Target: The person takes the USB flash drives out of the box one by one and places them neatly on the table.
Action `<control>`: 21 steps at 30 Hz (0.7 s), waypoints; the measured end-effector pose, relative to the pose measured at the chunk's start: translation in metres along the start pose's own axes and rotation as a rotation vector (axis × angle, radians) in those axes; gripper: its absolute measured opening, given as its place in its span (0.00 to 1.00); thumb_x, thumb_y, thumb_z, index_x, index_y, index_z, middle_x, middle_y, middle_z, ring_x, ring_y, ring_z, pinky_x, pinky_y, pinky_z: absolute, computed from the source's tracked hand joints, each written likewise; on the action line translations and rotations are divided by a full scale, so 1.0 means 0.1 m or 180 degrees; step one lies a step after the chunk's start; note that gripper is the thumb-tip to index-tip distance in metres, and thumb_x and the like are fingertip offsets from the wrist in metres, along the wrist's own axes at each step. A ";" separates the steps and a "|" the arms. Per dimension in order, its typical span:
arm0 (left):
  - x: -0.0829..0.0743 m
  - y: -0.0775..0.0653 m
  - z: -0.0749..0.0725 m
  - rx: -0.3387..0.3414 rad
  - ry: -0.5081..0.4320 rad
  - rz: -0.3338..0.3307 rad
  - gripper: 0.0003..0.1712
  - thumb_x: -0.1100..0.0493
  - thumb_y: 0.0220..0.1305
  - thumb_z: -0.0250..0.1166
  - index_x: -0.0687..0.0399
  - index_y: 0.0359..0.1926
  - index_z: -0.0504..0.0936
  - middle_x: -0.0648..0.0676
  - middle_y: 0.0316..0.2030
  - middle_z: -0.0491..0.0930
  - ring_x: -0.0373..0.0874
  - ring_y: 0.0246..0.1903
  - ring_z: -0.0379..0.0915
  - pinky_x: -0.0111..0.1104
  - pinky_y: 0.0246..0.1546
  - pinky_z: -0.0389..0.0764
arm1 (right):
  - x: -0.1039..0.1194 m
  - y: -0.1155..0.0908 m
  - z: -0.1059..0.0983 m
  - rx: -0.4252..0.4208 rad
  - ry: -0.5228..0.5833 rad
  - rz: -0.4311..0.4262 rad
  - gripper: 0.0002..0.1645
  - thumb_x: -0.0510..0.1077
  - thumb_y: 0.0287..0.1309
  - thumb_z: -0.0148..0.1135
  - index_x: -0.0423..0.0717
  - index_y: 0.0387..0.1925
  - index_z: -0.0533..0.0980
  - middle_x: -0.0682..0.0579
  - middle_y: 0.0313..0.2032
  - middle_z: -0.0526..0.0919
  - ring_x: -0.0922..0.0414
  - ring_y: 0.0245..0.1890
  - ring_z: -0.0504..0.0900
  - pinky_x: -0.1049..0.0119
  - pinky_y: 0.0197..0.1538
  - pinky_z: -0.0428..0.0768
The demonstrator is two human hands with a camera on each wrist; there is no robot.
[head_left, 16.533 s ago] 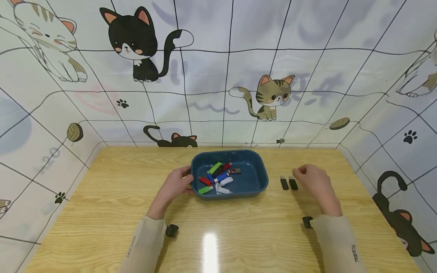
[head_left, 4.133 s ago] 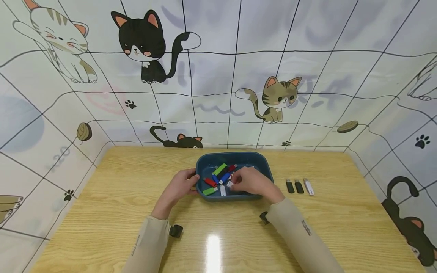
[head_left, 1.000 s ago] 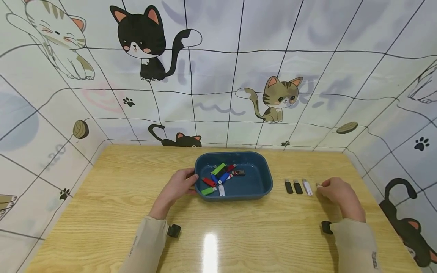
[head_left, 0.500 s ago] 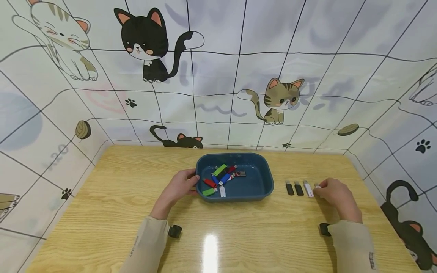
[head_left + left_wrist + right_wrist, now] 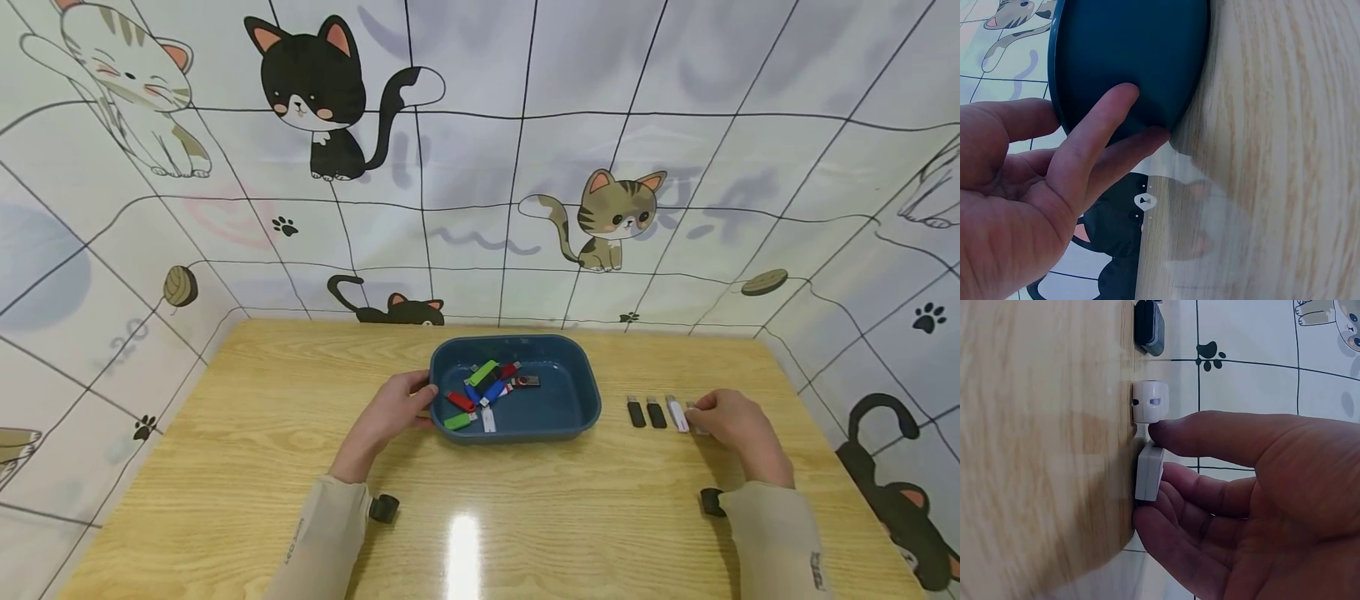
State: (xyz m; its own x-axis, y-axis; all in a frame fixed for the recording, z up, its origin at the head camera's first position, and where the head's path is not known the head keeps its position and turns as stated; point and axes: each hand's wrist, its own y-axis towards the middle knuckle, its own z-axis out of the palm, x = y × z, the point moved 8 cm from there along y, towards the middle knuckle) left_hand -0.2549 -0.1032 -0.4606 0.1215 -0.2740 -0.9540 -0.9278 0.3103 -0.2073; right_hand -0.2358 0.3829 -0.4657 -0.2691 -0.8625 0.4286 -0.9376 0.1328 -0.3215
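My left hand (image 5: 390, 410) holds the left end of a dark blue plastic box (image 5: 551, 429), thumb at the rim, fingers against the outer wall (image 5: 1129, 44). Inside, at its left half, lie several USB sticks: green (image 5: 482, 372), red (image 5: 460, 401), blue (image 5: 492, 392), a white one (image 5: 488, 418) and others. On the table to the right, my right hand (image 5: 738, 423) pinches a white USB stick (image 5: 1150, 472) between thumb and fingers, close to the table. It is beside a row: two black sticks (image 5: 636, 412) and a white one (image 5: 677, 415).
The wooden table (image 5: 570, 517) ends at the back against a cat-printed wall cloth (image 5: 465, 167), which also closes both sides. A dark wrist camera (image 5: 384, 508) sits at each cuff.
Earlier the row held only two black sticks; a white one joined it. The right hand then took another white stick from the box and shifted slightly left beside the row. The left hand stays.
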 end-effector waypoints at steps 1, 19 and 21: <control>0.00 0.00 0.00 -0.0003 0.0001 -0.0002 0.25 0.63 0.81 0.51 0.71 0.72 0.68 0.68 0.57 0.80 0.57 0.48 0.85 0.44 0.45 0.88 | 0.00 0.00 0.00 -0.0008 0.0001 -0.0001 0.26 0.49 0.69 0.62 0.26 0.50 0.75 0.32 0.44 0.81 0.40 0.41 0.78 0.47 0.43 0.78; 0.00 -0.01 0.00 0.0032 -0.0014 0.0011 0.24 0.64 0.81 0.50 0.71 0.72 0.68 0.70 0.59 0.78 0.59 0.50 0.84 0.45 0.46 0.88 | 0.04 -0.02 -0.04 -0.0049 -0.0065 0.0035 0.29 0.49 0.69 0.61 0.24 0.53 0.72 0.28 0.48 0.79 0.36 0.44 0.78 0.42 0.45 0.78; 0.00 -0.01 0.00 0.0040 -0.0017 0.0016 0.25 0.63 0.81 0.50 0.71 0.72 0.68 0.70 0.59 0.78 0.59 0.50 0.84 0.45 0.46 0.88 | 0.05 -0.03 -0.06 -0.0109 -0.0100 0.0030 0.29 0.49 0.69 0.60 0.24 0.53 0.71 0.28 0.48 0.79 0.36 0.44 0.78 0.43 0.45 0.78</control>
State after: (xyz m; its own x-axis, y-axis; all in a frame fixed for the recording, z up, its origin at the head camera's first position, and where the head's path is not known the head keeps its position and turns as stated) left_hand -0.2543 -0.1039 -0.4606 0.1188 -0.2674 -0.9562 -0.9239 0.3230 -0.2051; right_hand -0.2359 0.3815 -0.4580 -0.2713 -0.8759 0.3989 -0.9422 0.1570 -0.2960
